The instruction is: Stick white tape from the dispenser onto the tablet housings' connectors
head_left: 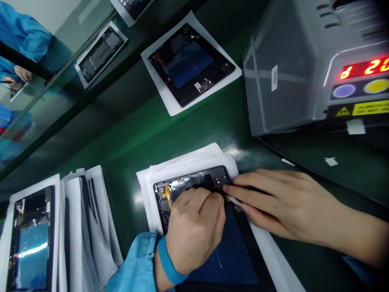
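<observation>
Both hands work on one opened tablet [194,180]: the left hand [194,231] curled shut, the right hand [279,202] flat, fingers extended. Four more opened devices lie on the green bench [136,129].

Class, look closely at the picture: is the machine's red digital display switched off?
No: the grey machine at upper right shows lit red digits on its display.

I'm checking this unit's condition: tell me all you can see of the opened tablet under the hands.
The opened tablet lies flat, back cover off, on stacked white sheets on the green bench. Black frame, blue panel inside, an orange flex part at its left edge. The left hand presses on its middle; the right hand fingers touch its upper right corner.
</observation>
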`<state>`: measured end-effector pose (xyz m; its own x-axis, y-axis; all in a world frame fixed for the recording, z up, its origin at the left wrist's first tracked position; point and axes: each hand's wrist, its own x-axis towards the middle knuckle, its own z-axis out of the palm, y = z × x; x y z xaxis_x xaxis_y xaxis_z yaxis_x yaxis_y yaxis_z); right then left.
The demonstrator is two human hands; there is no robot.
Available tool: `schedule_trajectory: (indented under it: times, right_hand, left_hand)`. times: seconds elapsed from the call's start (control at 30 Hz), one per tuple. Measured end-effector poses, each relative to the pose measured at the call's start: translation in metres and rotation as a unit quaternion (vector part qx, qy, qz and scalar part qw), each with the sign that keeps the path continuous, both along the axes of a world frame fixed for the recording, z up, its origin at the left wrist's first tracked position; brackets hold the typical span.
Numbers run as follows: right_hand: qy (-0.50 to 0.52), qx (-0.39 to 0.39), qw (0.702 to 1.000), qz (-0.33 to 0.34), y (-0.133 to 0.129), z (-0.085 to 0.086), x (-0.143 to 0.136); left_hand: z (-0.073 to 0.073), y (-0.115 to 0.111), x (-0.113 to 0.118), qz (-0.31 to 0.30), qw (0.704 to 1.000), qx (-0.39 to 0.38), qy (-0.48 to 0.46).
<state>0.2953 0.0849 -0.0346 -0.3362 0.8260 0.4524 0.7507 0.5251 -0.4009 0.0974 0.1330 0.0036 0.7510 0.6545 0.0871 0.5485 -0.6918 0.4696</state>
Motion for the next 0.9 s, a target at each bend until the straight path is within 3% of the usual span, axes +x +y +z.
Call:
schedule_trajectory:
  times: [0.23, 0.43, 0.7, 0.8, 0.9]
  right_hand:
    - [-0.133, 0.023, 0.991, -0.015, -0.009, 0.009, -0.012]
    - [-0.117, 0.04, 0.992, 0.001, -0.012, 0.004, -0.009]
    - [-0.16, 0.035, 0.986, -0.013, -0.017, 0.01, -0.019]
    - [-0.1, 0.017, 0.995, -0.018, -0.017, 0.012, -0.018]
    - [-0.065, 0.047, 0.995, -0.064, -0.013, 0.012, -0.017]
  left_hand:
    - [0.0, 0.001, 0.0, 0.002, 1.0, 0.009, 0.01]
    - [0.002, 0.003, 0.001, -0.01, 1.0, 0.004, 0.017]
    - [-0.008, 0.01, -0.006, -0.007, 0.999, -0.033, 0.008]
    - [-0.01, 0.011, -0.006, -0.013, 1.0, -0.023, 0.007]
    - [-0.01, 0.01, -0.005, -0.021, 1.0, -0.016, 0.01]
